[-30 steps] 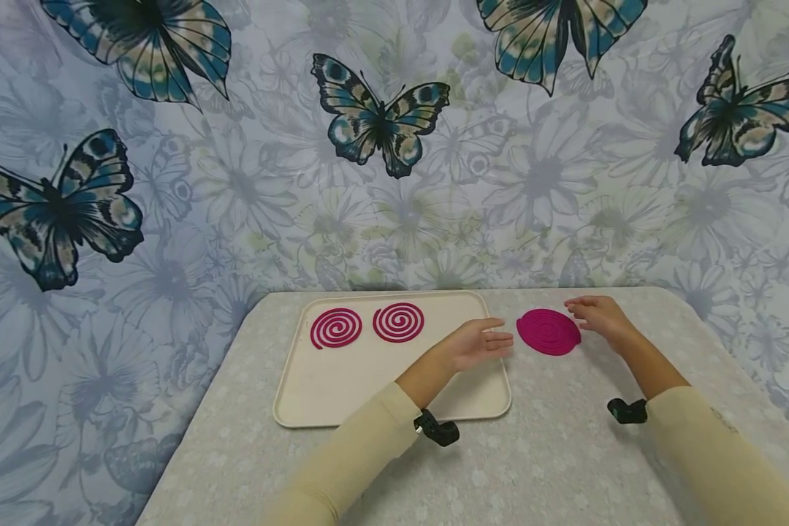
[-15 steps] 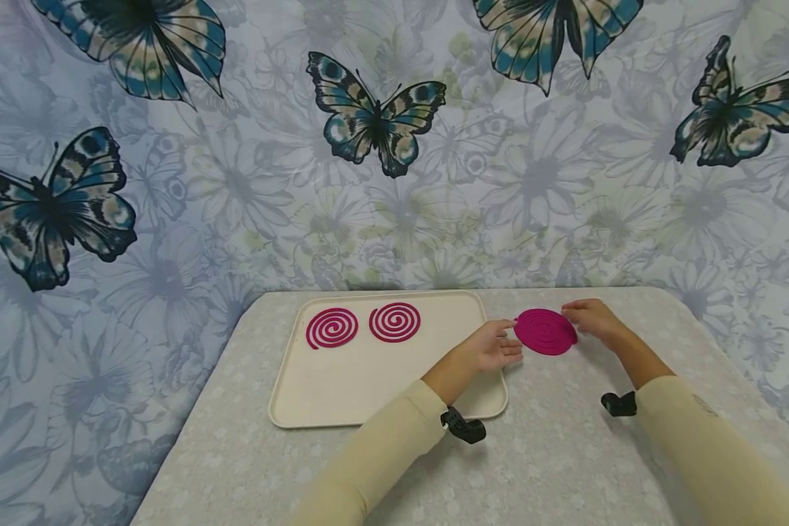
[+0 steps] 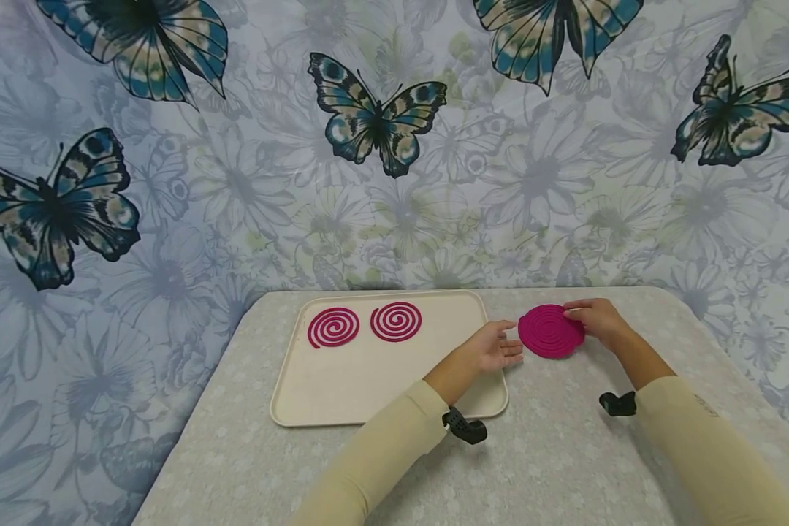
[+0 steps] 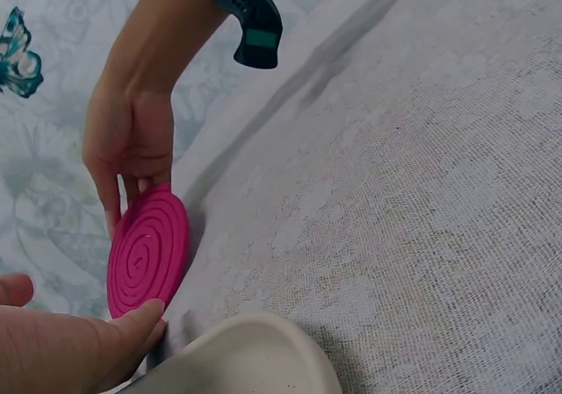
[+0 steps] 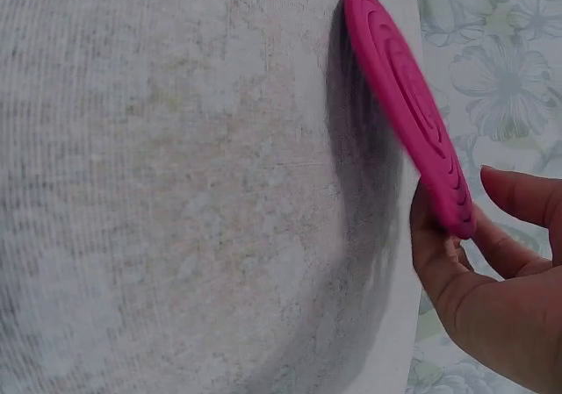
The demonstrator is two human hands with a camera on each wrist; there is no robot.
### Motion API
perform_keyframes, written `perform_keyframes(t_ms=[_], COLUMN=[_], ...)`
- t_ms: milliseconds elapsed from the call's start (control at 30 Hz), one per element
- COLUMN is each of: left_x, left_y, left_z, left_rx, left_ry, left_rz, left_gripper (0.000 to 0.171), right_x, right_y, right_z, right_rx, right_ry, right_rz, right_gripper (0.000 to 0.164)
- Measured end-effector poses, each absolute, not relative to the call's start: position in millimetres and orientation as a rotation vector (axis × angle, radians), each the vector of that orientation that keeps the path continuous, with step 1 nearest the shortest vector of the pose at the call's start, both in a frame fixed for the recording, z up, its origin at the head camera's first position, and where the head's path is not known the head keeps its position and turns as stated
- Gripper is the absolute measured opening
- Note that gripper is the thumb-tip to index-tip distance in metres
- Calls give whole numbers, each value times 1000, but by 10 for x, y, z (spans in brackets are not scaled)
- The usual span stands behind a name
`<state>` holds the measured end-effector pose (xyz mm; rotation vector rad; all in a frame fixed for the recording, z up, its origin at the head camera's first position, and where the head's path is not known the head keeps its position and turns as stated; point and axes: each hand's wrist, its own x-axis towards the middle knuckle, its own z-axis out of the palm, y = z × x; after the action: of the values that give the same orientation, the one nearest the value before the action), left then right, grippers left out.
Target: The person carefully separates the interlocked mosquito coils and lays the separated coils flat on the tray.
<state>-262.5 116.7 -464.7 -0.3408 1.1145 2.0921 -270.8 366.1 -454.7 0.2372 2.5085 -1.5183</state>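
Observation:
A tightly wound pink spiral disc (image 3: 551, 332) is tilted up over the cloth, its shadow below it in the right wrist view. My right hand (image 3: 598, 319) holds the disc's right edge between thumb and fingers. At the opposite edge is my left hand (image 3: 496, 347), its fingers extended and spread. One left fingertip touches the disc's rim (image 4: 132, 302) in the left wrist view. Two looser pink spirals, a left one (image 3: 333, 327) and a right one (image 3: 396, 322), lie flat on the cream tray (image 3: 329, 394).
The tray's rounded corner (image 4: 290, 341) shows just below my left hand in the left wrist view. A pale patterned cloth (image 3: 552, 453) covers the table. Behind it stands a wall with butterfly and flower prints (image 3: 381, 219). Dark wrist cameras (image 3: 467, 427) hang under both sleeves.
Both hands have closed in on the disc from either side. My right hand has taken hold of its edge and tilted it up from the table. The tray's spirals stay put.

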Motion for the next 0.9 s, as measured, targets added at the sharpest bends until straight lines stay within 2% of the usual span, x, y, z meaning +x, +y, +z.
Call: perform_keyframes(t_ms=[233,400,700,900], left_x=[-2609,-2523,-2406,-2344], left_y=[1211,1175,800,535], left_z=[-4683,-4615,-4506,-4496], left_rx=[-317,-280,-42,82], left_ry=[1171,1290,1451,1431], left_rz=[2107,2158,2222,2195], left_gripper=[71,57,56,46], right_x=[-2662,-2574,-2382,-2185], right_y=[3693,3638,3366,3071], right_z=[-4551,-4490,-4288,-4168], right_rx=[270,258,228,169], right_ry=[2439,2464,2313,2224], right_rz=[-1622,-1703,-2025,-2124], right_gripper=[55,55,57,57])
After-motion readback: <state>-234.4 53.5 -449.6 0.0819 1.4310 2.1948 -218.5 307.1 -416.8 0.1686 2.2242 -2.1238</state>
